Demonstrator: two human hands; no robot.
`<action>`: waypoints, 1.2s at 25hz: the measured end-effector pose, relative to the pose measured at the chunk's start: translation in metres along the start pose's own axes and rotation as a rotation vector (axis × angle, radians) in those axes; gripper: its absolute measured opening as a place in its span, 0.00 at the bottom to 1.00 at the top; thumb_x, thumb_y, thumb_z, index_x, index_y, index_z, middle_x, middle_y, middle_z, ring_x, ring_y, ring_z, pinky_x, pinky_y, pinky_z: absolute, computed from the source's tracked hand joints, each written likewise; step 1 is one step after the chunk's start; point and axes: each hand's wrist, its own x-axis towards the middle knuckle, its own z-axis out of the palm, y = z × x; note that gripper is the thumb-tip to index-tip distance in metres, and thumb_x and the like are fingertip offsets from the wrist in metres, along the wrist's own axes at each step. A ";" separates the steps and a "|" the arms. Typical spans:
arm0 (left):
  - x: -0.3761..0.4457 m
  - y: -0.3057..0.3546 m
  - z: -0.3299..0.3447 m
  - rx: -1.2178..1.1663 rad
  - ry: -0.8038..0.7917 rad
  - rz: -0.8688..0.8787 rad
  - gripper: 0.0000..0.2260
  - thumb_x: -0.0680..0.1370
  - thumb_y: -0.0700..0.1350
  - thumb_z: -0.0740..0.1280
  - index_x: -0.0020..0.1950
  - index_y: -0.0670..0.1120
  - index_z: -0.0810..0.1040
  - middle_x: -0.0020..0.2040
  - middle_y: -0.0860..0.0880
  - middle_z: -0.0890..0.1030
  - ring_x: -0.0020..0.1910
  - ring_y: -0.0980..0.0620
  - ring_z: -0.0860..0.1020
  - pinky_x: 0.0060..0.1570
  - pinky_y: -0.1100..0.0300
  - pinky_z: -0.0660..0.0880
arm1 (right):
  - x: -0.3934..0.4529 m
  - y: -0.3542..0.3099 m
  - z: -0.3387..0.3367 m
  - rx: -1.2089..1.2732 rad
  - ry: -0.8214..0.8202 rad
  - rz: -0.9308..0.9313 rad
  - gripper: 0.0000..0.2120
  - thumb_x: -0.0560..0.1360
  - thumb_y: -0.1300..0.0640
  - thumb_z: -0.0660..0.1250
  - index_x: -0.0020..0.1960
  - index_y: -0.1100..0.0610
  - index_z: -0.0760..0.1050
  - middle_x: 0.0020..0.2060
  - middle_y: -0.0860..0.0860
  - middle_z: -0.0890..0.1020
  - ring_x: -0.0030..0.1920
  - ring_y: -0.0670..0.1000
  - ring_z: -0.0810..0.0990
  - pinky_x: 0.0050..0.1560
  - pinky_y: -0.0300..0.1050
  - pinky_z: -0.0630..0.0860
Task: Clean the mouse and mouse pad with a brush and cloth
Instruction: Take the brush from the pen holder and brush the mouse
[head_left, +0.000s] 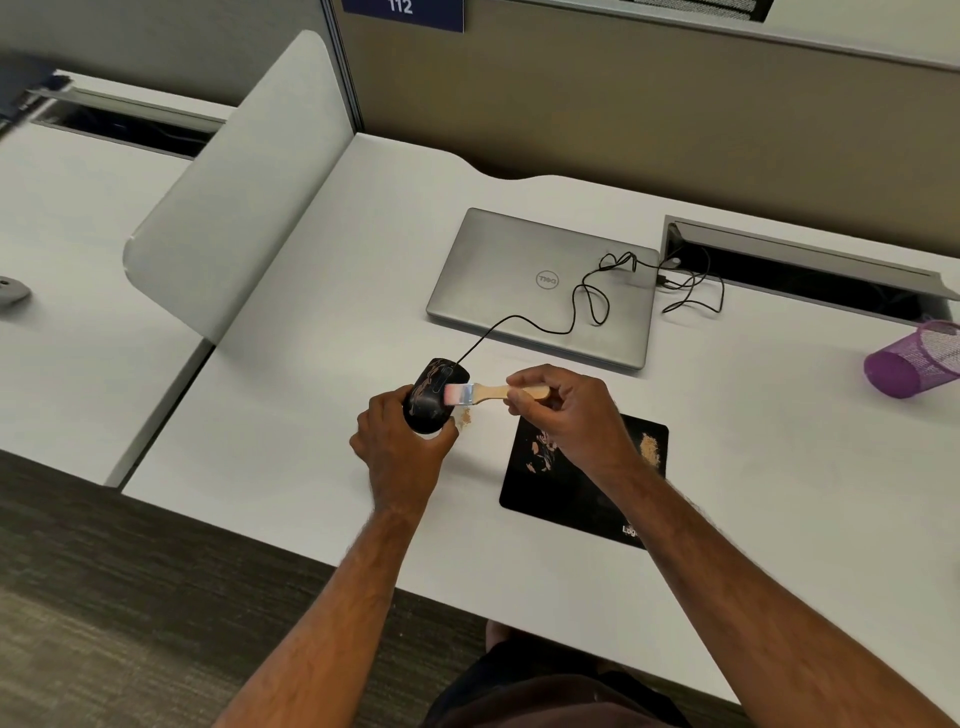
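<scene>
The left hand grips a black mouse, lifted and tilted above the tabletop near the middle of its front half, fingers wrapped round the mouse's lower end. The mouse bears tan smears, and its cable runs back over a closed laptop toward the far edge, ending by a cable slot. The right hand is closed on the wooden handle of a small brush, held level, with the bristles touching the mouse's right side. A little tan dust lies on the tabletop just under the brush, beside the left thumb. The mouse pad lies flat to the right of the mouse, near the front edge, partly hidden by the right wrist; it shows tan smears at its left and a tan dust patch near its far right corner. A purple mesh cup lies on its side by the right edge. No cloth can be made out.
</scene>
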 end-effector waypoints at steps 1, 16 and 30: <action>0.000 0.000 0.001 0.004 -0.002 0.003 0.31 0.67 0.62 0.78 0.64 0.51 0.75 0.58 0.52 0.78 0.58 0.49 0.74 0.59 0.53 0.63 | 0.000 -0.002 0.002 -0.030 -0.040 -0.039 0.09 0.78 0.45 0.72 0.58 0.41 0.82 0.44 0.43 0.87 0.44 0.51 0.88 0.46 0.60 0.84; 0.003 0.003 0.000 -0.019 -0.004 0.009 0.34 0.66 0.70 0.68 0.64 0.51 0.75 0.58 0.53 0.78 0.58 0.49 0.74 0.58 0.53 0.64 | 0.003 -0.007 0.007 -0.303 -0.068 -0.258 0.11 0.82 0.52 0.68 0.63 0.49 0.81 0.52 0.40 0.85 0.46 0.43 0.84 0.50 0.44 0.82; 0.002 -0.002 0.000 -0.021 0.006 0.014 0.32 0.66 0.67 0.72 0.63 0.51 0.75 0.58 0.52 0.79 0.58 0.50 0.74 0.58 0.53 0.62 | -0.006 0.000 0.004 -0.145 -0.025 -0.164 0.09 0.81 0.50 0.70 0.60 0.46 0.82 0.43 0.37 0.85 0.44 0.43 0.86 0.40 0.32 0.77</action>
